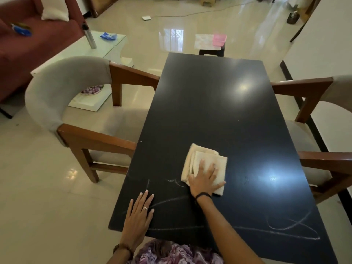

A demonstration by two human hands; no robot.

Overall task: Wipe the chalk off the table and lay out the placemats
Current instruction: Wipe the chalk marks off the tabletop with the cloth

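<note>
Pressing flat on a folded cream cloth (204,164), the right hand (204,181) lies with its fingers (201,165) straight and spread over the cloth's near half, a dark band at the wrist. The cloth sits on the black counter (209,103), toward its near end and a little right of the middle. White chalk marks (291,224) show on the near part of the counter: loops and long strokes at the near right corner, fainter lines running left across the near edge, and a short scribble just left of the cloth. The left hand (140,216) rests palm down at the counter's near left corner, fingers straight and close together, holding nothing, a ring on one finger.

Beyond the far end of the counter, a dark stool (211,51) carries the placemats (206,41), a pale patterned one with a pink one on its right side. A grey-backed wooden armchair (64,96) stands at the left side of the counter, and another chair (320,103) at the right.
</note>
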